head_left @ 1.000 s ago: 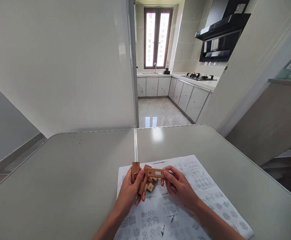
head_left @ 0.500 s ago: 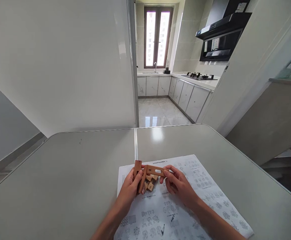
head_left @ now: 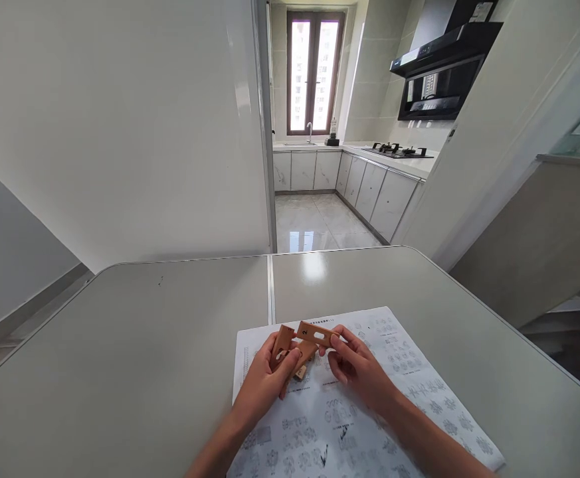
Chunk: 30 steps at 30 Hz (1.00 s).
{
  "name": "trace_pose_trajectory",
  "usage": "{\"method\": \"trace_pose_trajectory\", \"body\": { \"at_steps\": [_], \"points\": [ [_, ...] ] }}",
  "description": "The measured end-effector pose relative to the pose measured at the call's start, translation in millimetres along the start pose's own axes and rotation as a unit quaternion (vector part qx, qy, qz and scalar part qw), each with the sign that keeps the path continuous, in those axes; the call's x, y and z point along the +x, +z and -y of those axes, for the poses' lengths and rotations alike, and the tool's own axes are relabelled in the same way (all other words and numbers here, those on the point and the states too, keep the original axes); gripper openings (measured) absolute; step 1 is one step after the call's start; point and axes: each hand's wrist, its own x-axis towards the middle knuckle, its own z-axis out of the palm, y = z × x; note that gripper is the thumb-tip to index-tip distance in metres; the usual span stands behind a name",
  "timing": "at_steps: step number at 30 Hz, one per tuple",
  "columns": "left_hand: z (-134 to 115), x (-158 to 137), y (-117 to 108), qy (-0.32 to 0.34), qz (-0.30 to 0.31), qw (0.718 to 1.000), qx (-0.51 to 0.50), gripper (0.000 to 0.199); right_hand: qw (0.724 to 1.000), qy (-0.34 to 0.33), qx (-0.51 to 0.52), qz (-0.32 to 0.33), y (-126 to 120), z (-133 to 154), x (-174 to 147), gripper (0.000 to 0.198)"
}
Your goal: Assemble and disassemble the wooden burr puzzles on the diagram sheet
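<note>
My left hand point(head_left: 266, 373) is closed around two wooden puzzle pieces. One of them, an upright wooden piece point(head_left: 283, 340), tilts to the right, and the other, a slanted wooden piece point(head_left: 305, 352), lies under my thumb. Between thumb and fingers my right hand point(head_left: 357, 364) pinches the right end of a slotted wooden puzzle piece point(head_left: 314, 332) marked with a 2. That piece's left end is close to the pieces in my left hand; whether they touch I cannot tell. Below, a small wooden block point(head_left: 300, 373) shows on the paper, mostly covered by the held pieces.
A large printed sheet point(head_left: 314, 411) with rows of small diagrams lies under my hands on the grey table point(head_left: 145, 358). A seam point(head_left: 270, 285) runs across the table top. Past the far edge are a white wall and a kitchen with a stove point(head_left: 399, 151).
My left hand has turned its two pieces so they lean further right. The slotted piece has moved slightly right and tilted. The small blocks below are now more hidden.
</note>
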Motion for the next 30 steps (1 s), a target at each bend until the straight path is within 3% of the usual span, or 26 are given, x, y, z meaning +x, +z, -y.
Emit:
{"method": "trace_pose_trajectory", "body": {
  "at_steps": [3,11,24,30],
  "points": [
    [-1.2,-0.8,-0.2,0.005,0.003,1.000,0.023,0.050,0.999,0.022,0.025,0.018,-2.2,-0.9,-1.2,0.038],
    [6.6,0.2,-2.4,0.021,0.036,0.999,0.026,0.055,0.986,0.036,0.082,0.141,5.6,2.2,-3.8,0.037],
    [-0.2,-2.0,1.3,-0.009,-0.004,0.998,-0.056,0.060,0.994,0.018,0.105,0.028,-4.1,-5.0,3.2,0.039],
    [1.5,0.8,-1.9,-0.011,0.047,0.996,-0.076,0.055,0.993,-0.011,0.115,-0.039,-9.3,-6.6,7.3,0.039]
  ]
}}
